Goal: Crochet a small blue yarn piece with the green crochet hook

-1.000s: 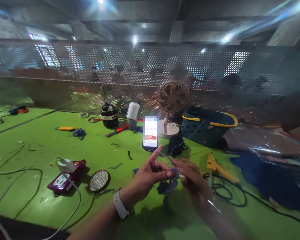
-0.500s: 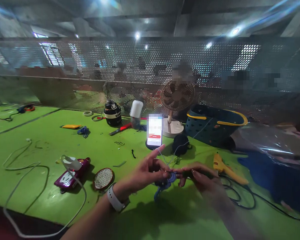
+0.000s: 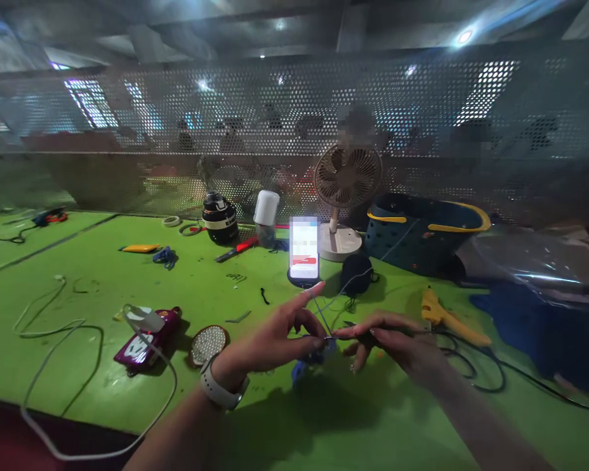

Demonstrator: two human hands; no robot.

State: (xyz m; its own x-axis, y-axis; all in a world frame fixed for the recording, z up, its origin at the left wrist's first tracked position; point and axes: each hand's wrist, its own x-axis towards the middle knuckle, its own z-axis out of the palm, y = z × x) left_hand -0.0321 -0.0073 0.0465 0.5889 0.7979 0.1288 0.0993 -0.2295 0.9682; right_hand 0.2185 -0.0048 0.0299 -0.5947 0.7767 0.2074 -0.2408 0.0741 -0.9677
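Note:
My left hand, with a pale watch band at the wrist, pinches a small blue crocheted piece between thumb and fingers. Its index finger points up with light blue yarn running from it down to the piece. In my right hand is a thin crochet hook, its tip at the top edge of the piece; the fingers cover most of its handle. Part of the crocheted piece is hidden by my left fingers. Behind the hands a lit phone stands upright.
A fan and a dark basket with yellow handles stand at the back, a dark yarn ball before them. A yellow glue gun lies right. A purple case, white cable and round studded object lie left.
My right hand has shifted slightly, its index finger now stretched along the hook toward the piece. The crocheted piece sits a little further left and the yarn has moved. The view has tilted slightly.

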